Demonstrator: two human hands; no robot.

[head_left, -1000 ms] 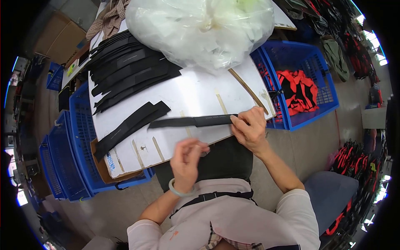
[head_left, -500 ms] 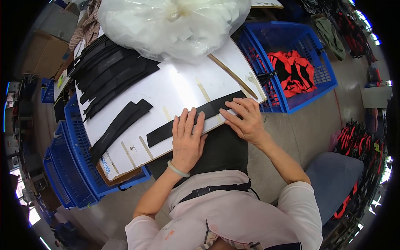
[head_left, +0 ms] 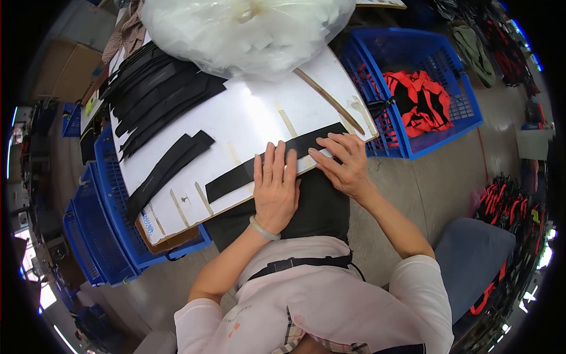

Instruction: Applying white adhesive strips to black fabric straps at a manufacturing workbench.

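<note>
A long black fabric strip [head_left: 229,183] lies slantwise along the near edge of the white tabletop [head_left: 247,118]. My left hand [head_left: 276,189] rests flat on its middle, fingers stretched out and pointing away from me. Near the strip's right end, my right hand [head_left: 348,165] touches it with slightly bent, spread fingers. Both hands are open; a bracelet circles my left wrist. To the left lies a small group of overlapping black strips [head_left: 168,171]. Behind it, a large pile of similar black strips [head_left: 168,91] is fanned out.
A clear plastic bag of white pieces [head_left: 247,35] covers the table's far side. A narrow wooden strip [head_left: 330,100] lies at the right. Blue crates flank the table; the right crate [head_left: 415,150] holds red-and-black pieces [head_left: 418,103]. A grey padded surface [head_left: 477,265] is at my right.
My left hand has slid a little to the right along the strip. My right hand stays near the right end. The whole view has shifted slightly.
</note>
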